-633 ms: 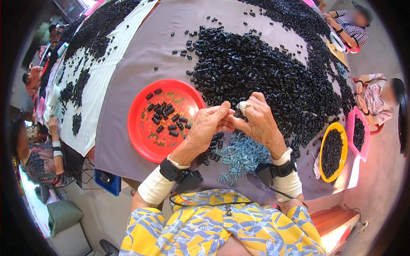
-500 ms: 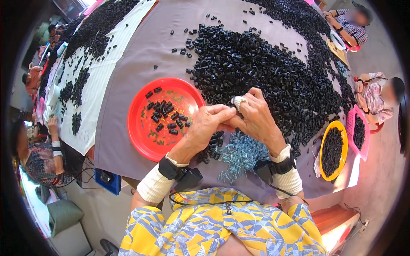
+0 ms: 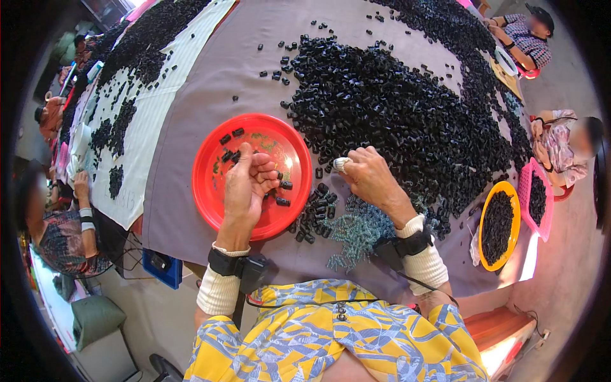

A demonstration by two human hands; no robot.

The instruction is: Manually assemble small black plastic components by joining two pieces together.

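My left hand (image 3: 247, 184) is over the red plate (image 3: 296, 153), palm turned up, thumb and fingers apart, with nothing seen in it. Short black cylindrical pieces (image 3: 284, 193) lie in the plate, partly hidden by that hand. My right hand (image 3: 374, 183) is closed at the near edge of a big heap of small black plastic parts (image 3: 388, 95); what its fingers hold, if anything, is hidden. White wrapping covers one of its fingertips. Below it sits a tangle of small bluish metal springs (image 3: 356, 242). Several black pieces (image 3: 313, 213) lie between plate and springs.
A yellow basket (image 3: 482, 234) and a pink basket (image 3: 527, 191), both with black parts, stand at the right. The grey cloth (image 3: 210, 70) covers the table. A blue tray (image 3: 167, 275) is below its left edge. Other people sit at both sides.
My hands were together over the heap's near edge. The left has moved left over the plate and opened; the right has drawn slightly down, its fingers curled.
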